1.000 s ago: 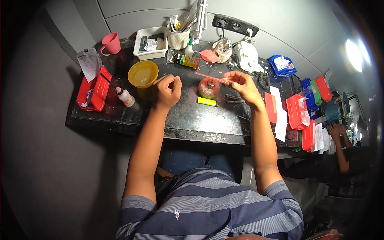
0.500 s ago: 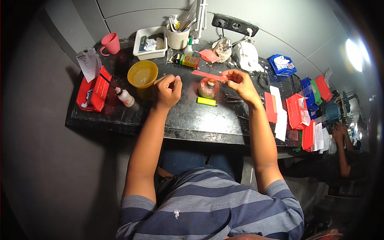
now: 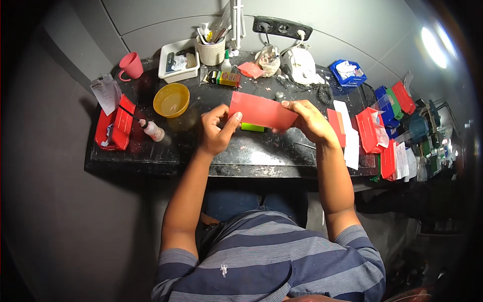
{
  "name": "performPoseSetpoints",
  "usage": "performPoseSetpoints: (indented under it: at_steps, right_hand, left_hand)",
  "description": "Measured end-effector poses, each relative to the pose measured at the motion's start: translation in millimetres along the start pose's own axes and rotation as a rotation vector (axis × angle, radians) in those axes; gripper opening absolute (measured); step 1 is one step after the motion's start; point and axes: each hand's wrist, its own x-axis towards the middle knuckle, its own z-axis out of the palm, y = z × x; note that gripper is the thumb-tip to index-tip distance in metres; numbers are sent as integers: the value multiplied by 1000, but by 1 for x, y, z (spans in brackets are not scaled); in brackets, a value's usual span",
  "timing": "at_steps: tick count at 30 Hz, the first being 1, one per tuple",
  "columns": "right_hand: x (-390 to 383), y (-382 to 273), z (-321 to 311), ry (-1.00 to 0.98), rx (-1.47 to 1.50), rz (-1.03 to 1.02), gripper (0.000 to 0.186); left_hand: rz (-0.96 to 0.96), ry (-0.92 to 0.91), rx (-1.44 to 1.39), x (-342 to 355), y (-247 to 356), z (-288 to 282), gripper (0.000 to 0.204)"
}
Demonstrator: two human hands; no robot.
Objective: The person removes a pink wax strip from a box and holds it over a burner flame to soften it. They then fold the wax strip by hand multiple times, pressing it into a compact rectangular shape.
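A thin rectangular red wax sheet (image 3: pixel 261 109) is stretched between my two hands above the dark bench, its broad face toward me. My left hand (image 3: pixel 216 132) pinches its left end, thumb on the front. At the right end, my right hand (image 3: pixel 314 123) grips the sheet's edge between thumb and fingers. Behind the sheet stands a small round burner, mostly hidden; only its metal top (image 3: pixel 279 95) shows. A yellow-green lighter (image 3: pixel 252 127) lies just below the sheet, partly covered by it.
On the left are a yellow bowl (image 3: pixel 171 99), a small bottle (image 3: pixel 152 131), a red bin (image 3: pixel 115 123) and a pink mug (image 3: pixel 131 66). A white tray (image 3: pixel 178 75) and brush holder (image 3: pixel 211 52) stand behind. More red sheets (image 3: pixel 336 126), white paper and bins (image 3: pixel 371 131) line the right.
The wax sheet has turned from nearly edge-on to face me. My left hand, earlier empty and curled, has moved right and taken its left end. The view has shifted slightly.
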Motion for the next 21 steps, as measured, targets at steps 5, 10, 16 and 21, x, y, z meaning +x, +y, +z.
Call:
performPoseSetpoints:
  at_steps: [5, 10, 16, 21]
  right_hand:
    - [-9, 5, 15, 269, -426, 12, 30]
    - [-43, 6, 33, 246, -1000, -494, 77]
    - [-46, 11, 36, 320, -1061, -517, 88]
    - [-46, 12, 28, 256, -966, -421, 79]
  left_hand:
    - [-263, 50, -229, -19, 8, 17, 22]
    - [-296, 112, -249, -26, 17, 22, 26]
    - [-347, 101, -322, -27, 24, 23, 24]
    - [-419, 113, -432, -24, 26, 16, 17]
